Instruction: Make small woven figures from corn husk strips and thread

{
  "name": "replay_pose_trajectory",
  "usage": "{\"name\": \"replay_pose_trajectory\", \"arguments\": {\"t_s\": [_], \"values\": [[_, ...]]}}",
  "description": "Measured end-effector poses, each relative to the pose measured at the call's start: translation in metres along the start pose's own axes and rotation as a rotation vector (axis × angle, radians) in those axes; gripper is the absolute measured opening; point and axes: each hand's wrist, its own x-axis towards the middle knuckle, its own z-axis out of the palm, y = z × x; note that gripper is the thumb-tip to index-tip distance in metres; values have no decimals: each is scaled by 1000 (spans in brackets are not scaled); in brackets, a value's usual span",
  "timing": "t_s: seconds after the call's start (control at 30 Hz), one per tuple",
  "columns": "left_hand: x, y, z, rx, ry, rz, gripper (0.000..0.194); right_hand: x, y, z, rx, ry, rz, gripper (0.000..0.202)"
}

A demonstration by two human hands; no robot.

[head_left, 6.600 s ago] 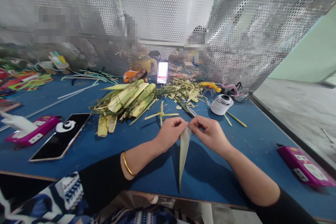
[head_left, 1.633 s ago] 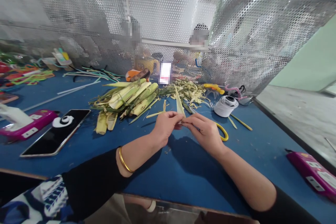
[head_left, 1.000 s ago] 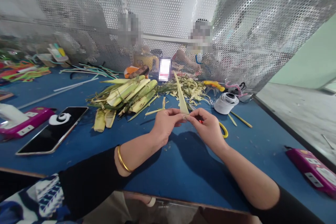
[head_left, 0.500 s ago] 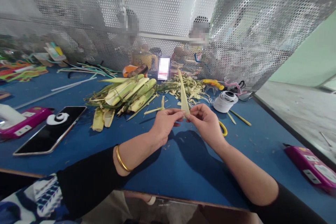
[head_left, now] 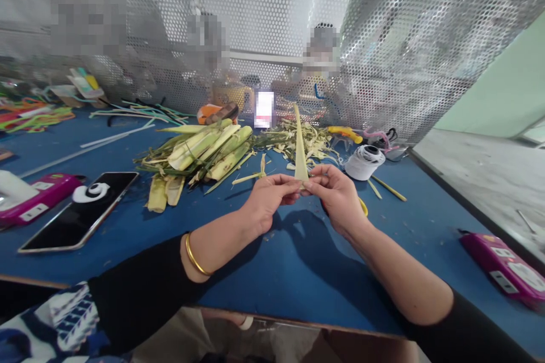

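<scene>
A pale yellow-green corn husk piece [head_left: 300,150], narrow at the top and wider below, points upward between my two hands. My left hand [head_left: 269,198] pinches its lower left edge between thumb and fingers. Its lower right edge is pinched by my right hand [head_left: 336,193], and both thumbs nearly meet there. Behind my right hand, a yellow scissors-like handle [head_left: 363,207] shows only in part. Just beyond my left hand lies a small tied husk piece [head_left: 263,165] with a strip sticking out. The exact fold at the husk's bottom is hidden by my fingers.
A pile of corn husks [head_left: 204,153] lies left of centre, with husk scraps [head_left: 315,144] behind my hands. A white thread spool [head_left: 364,163] stands to the right. A phone [head_left: 80,215] and purple power strips [head_left: 504,266] flank me. A perforated metal screen [head_left: 272,17] rises behind.
The husk's tip has shifted slightly right and it stands more upright. My right hand has moved a little to the right, covering more of the yellow handle. Both hands keep their pinch.
</scene>
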Motion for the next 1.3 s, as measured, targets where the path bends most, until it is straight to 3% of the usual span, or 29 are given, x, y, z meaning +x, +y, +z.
{"name": "replay_pose_trajectory", "arguments": {"t_s": [0.1,0.37,0.6,0.8,1.03,1.3], "values": [[0,3,0,22,-18,-41,14,0,-1,-1,-22,-24,-18,29],[-2,5,0,84,-9,65,11,-4,-5,-2,-244,-96,-224,7],[1,5,-2,3,-25,-6,11,-6,-6,-2,-392,-63,-328,5],[-1,5,0,88,-4,97,11,-5,-6,-4,-506,-21,-392,10],[-4,7,4,199,2,236,10,-8,-6,0,-474,-4,-272,9],[-5,8,5,205,-2,196,13,-8,-7,0,-489,39,-253,11]]}}
